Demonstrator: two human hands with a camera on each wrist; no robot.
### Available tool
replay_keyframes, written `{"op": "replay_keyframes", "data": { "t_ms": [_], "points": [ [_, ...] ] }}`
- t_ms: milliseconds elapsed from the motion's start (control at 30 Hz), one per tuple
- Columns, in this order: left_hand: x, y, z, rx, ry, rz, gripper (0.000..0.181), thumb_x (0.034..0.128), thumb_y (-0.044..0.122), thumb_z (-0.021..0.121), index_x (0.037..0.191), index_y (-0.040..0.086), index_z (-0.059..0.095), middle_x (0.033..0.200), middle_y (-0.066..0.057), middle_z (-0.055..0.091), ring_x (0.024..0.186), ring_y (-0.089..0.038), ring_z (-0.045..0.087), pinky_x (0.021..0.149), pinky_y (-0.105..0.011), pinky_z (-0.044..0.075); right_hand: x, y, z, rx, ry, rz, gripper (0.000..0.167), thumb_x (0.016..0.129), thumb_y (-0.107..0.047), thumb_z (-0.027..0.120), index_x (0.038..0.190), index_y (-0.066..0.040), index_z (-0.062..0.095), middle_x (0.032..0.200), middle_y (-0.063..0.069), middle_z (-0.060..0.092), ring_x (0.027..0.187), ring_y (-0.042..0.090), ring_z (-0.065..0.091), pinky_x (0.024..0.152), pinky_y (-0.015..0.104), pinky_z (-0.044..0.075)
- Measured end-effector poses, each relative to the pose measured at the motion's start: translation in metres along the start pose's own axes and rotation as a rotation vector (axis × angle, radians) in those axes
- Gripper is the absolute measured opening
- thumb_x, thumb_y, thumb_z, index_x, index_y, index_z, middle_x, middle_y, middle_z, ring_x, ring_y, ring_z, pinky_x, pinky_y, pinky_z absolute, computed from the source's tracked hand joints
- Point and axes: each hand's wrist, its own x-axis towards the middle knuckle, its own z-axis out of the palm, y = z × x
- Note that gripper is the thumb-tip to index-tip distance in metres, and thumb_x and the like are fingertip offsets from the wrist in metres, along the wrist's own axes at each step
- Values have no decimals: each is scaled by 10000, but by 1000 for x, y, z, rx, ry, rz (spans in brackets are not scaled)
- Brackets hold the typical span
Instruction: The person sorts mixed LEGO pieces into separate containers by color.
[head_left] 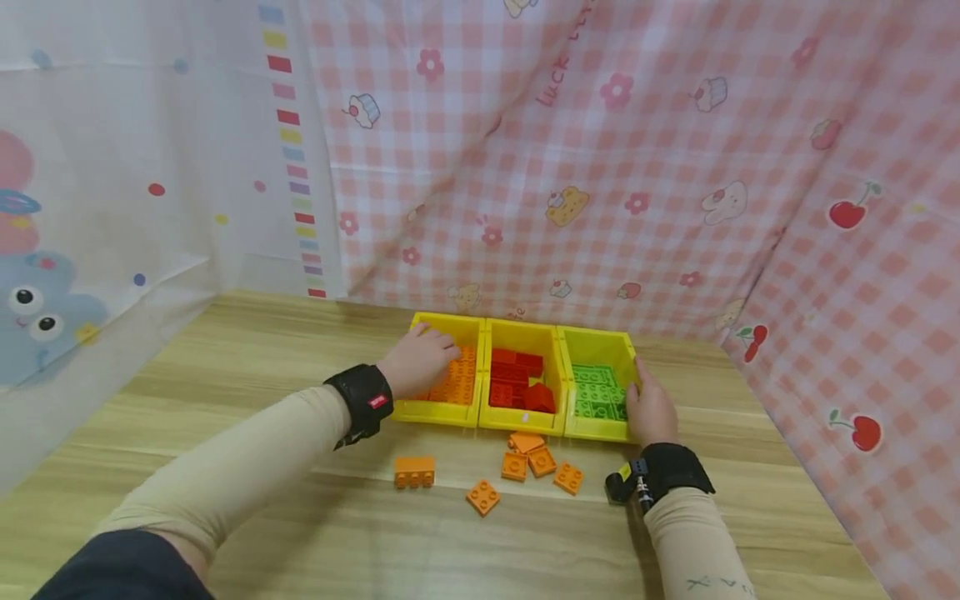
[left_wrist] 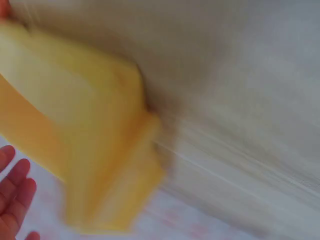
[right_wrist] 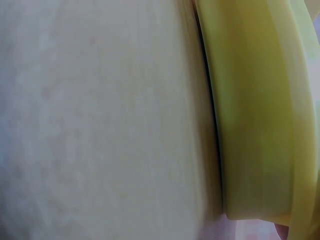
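Note:
Three yellow bins stand side by side in the head view. The left bin [head_left: 438, 414] holds orange bricks [head_left: 459, 379], the middle bin [head_left: 522, 421] red bricks [head_left: 510, 379], and the right bin [head_left: 600, 428] green bricks [head_left: 596, 390]. Over the left bin's outer side is my left hand [head_left: 418, 362]; its fingers [left_wrist: 19, 192] look loosely extended in the left wrist view, with nothing visible in them. My right hand [head_left: 652, 408] holds the right bin by its outer side wall. Much of that hand is out of the right wrist view, where the bin wall [right_wrist: 255, 115] fills the right part.
In front of the bins, an upright orange brick [head_left: 415, 472], a square orange brick [head_left: 483, 497] and several more orange pieces [head_left: 542, 461] lie on the wooden table [head_left: 360, 542]. A pink checked cloth [head_left: 525, 208] hangs right behind the bins and along the right side.

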Motion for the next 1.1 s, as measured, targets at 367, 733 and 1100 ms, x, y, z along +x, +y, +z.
{"op": "replay_keyframes", "data": {
  "t_ms": [367, 733, 1100],
  "points": [
    [-71, 52, -38, -95, -128, 310, 229, 864, 326, 643, 1035, 172, 637, 887, 59, 590, 766, -115, 540, 688, -257, 444, 0, 1, -8, 0, 18, 5, 514, 997, -107, 359, 1483, -52, 202, 1427, 242, 332, 1269, 409, 354, 1003, 527, 298],
    [-89, 57, -30, 239, -234, 564, 513, 904, 229, 598, 1381, 321, 434, 1454, 36, 370, 970, -134, 543, 826, -314, 453, -2, 4, -4, -9, 17, 8, 514, 997, -109, 363, 1482, -47, 203, 1412, 259, 343, 1250, 422, 373, 998, 529, 304],
    [-64, 37, -40, 112, -62, 395, 426, 814, 272, 707, 1199, 138, 580, 1148, -7, 588, 1027, -193, 533, 892, -323, 430, -3, -4, -1, 1, 17, -14, 517, 991, -99, 370, 1479, -44, 211, 1415, 253, 344, 1249, 417, 376, 996, 524, 310]
  ]
}}
